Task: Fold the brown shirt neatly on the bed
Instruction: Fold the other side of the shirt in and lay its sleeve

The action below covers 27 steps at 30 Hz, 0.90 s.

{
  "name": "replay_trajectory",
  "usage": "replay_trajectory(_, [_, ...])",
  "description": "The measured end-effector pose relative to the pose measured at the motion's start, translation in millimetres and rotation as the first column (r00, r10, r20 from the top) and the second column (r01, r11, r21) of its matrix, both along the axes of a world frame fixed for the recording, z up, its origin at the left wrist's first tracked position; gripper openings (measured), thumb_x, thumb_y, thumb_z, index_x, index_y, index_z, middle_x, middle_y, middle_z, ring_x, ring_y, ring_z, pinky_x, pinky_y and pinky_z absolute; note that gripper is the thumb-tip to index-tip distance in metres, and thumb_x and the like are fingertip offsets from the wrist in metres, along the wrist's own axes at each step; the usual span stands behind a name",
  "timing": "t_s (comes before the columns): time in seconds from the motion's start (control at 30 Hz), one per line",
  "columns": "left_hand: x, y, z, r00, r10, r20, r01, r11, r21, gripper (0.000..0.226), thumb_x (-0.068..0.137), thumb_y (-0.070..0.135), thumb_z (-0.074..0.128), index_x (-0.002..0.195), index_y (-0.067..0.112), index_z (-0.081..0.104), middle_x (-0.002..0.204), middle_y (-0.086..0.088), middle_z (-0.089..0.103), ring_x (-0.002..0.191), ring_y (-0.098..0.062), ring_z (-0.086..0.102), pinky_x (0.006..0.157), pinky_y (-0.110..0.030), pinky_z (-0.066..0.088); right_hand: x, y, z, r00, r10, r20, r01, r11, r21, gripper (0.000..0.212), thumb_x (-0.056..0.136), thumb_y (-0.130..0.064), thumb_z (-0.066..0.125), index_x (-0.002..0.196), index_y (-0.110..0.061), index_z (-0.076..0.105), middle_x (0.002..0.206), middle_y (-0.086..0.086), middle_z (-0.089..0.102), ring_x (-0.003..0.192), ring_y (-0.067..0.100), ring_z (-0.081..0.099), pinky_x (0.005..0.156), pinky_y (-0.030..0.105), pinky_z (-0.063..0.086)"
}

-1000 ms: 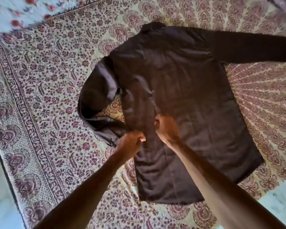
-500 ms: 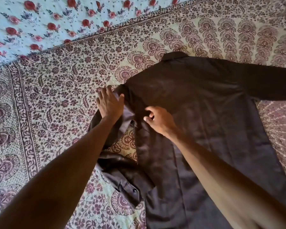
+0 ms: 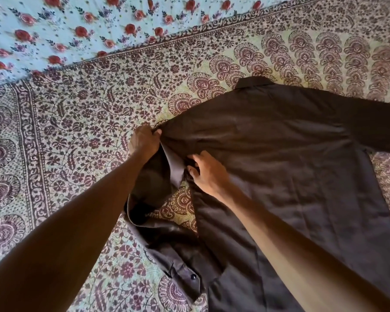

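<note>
The brown shirt (image 3: pixel 279 167) lies spread on the bed's patterned bedspread (image 3: pixel 88 131), collar far and its left sleeve (image 3: pixel 153 224) looped and crumpled near me. It looks like thin, limp cloth that will sag wherever it is unsupported, so the seams and shoulder edge seem the surest holds. The left hand (image 3: pixel 143 140), which lay flat with fingers spread half a second ago, now has its grip clamped on that shoulder edge, while the right hand (image 3: pixel 208 174) pinches cloth at the armhole just beside it.
</note>
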<state>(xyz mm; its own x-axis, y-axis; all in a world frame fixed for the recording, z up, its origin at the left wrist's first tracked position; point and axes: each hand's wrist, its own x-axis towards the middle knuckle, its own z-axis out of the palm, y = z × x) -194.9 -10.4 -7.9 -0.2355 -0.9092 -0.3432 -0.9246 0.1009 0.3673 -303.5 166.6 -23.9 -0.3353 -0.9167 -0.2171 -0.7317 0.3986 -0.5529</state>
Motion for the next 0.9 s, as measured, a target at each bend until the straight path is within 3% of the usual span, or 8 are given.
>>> replay_trajectory(0.13, [11.0, 23.9, 4.9, 0.998, 0.038, 0.049, -0.037, 0.999, -0.037, 0.051, 0.100, 0.050, 0.034, 0.124, 0.007, 0.047, 0.119, -0.023, 0.058, 0.112, -0.040, 0.055, 0.086, -0.045, 0.041, 6.7, 15.2, -4.3, 1.000, -0.002, 0.009, 0.002, 0.997, -0.074, 0.046, 0.091, -0.048, 0.055, 0.128, -0.022, 0.054, 0.110, -0.001, 0.055, 0.103, 0.018, 0.059, 0.078, 0.037, 0.054])
replay_trajectory(0.3, [58.8, 44.5, -3.6, 0.990, 0.031, 0.136, -0.025, 0.999, -0.042, 0.049, 0.096, 0.052, 0.044, 0.117, 0.009, 0.052, 0.111, -0.022, 0.061, 0.104, -0.038, 0.058, 0.075, -0.039, 0.039, 18.7, 24.0, -4.1, 0.997, 0.043, -0.070, -0.048, 0.997, -0.065, 0.058, 0.082, -0.040, 0.068, 0.133, -0.020, 0.049, 0.115, 0.002, 0.053, 0.107, 0.023, 0.056, 0.082, 0.041, 0.054])
replay_trajectory(0.47, [94.8, 35.0, 8.8, 0.919, 0.311, -0.242, -0.308, 0.950, 0.051, 0.043, 0.096, 0.051, 0.044, 0.112, 0.013, 0.056, 0.102, -0.011, 0.066, 0.086, -0.025, 0.062, 0.077, -0.036, 0.050, 28.9, 12.9, 4.9, 0.992, -0.015, -0.124, 0.014, 1.000, -0.011, 0.048, 0.084, -0.026, 0.067, 0.129, -0.016, 0.053, 0.115, 0.007, 0.055, 0.107, 0.029, 0.058, 0.084, 0.044, 0.054])
replay_trajectory(0.57, [115.2, 72.2, 21.0, 0.917, 0.350, -0.194, -0.346, 0.937, 0.056, 0.056, 0.096, 0.054, 0.042, 0.125, 0.006, 0.045, 0.112, -0.014, 0.061, 0.103, -0.031, 0.059, 0.087, -0.042, 0.047, 42.2, 19.3, 22.4, 0.963, -0.060, -0.261, 0.047, 0.997, -0.054, 0.047, 0.082, -0.025, 0.070, 0.125, -0.016, 0.053, 0.112, 0.007, 0.055, 0.102, 0.029, 0.057, 0.074, 0.043, 0.054])
replay_trajectory(0.63, [134.0, 116.3, 18.9, 0.927, 0.357, -0.116, -0.353, 0.934, 0.059, 0.075, 0.091, 0.061, 0.046, 0.139, 0.005, 0.033, 0.131, -0.020, 0.053, 0.118, -0.037, 0.053, 0.097, -0.049, 0.045, 59.8, 34.8, 31.1, 0.963, -0.120, -0.242, 0.078, 0.982, -0.174, 0.029, 0.083, -0.025, 0.067, 0.109, -0.018, 0.057, 0.102, 0.003, 0.058, 0.094, 0.025, 0.058, 0.071, 0.039, 0.051])
replay_trajectory(0.67, [141.6, 138.4, 15.9, 0.923, 0.369, -0.109, -0.363, 0.929, 0.078, 0.078, 0.089, 0.062, 0.047, 0.139, 0.005, 0.032, 0.129, -0.022, 0.054, 0.115, -0.037, 0.054, 0.094, -0.049, 0.047, 68.3, 44.5, 32.6, 0.972, -0.126, -0.197, 0.089, 0.978, -0.191, 0.017, 0.086, -0.027, 0.063, 0.099, -0.019, 0.057, 0.095, 0.001, 0.060, 0.089, 0.024, 0.060, 0.068, 0.037, 0.049])
replay_trajectory(0.8, [157.6, 192.9, 15.6, 0.894, 0.430, -0.122, -0.403, 0.894, 0.198, 0.052, 0.094, 0.054, 0.045, 0.115, 0.007, 0.055, 0.100, -0.015, 0.065, 0.089, -0.029, 0.060, 0.072, -0.031, 0.040, 105.9, 85.2, 27.6, 0.999, -0.015, 0.039, 0.011, 0.995, 0.099, 0.031, 0.087, -0.052, 0.058, 0.094, -0.022, 0.061, 0.093, -0.003, 0.065, 0.088, 0.021, 0.064, 0.069, 0.032, 0.050])
replay_trajectory(0.9, [163.2, 194.2, 10.7, 0.891, 0.434, -0.136, -0.385, 0.878, 0.285, 0.047, 0.094, 0.047, 0.051, 0.102, 0.003, 0.065, 0.091, -0.016, 0.066, 0.085, -0.032, 0.064, 0.068, -0.032, 0.044, 118.5, 98.5, 27.4, 0.988, 0.044, 0.147, -0.081, 0.964, 0.252, 0.030, 0.085, -0.046, 0.064, 0.104, -0.023, 0.063, 0.099, 0.003, 0.069, 0.094, 0.025, 0.064, 0.075, 0.033, 0.050])
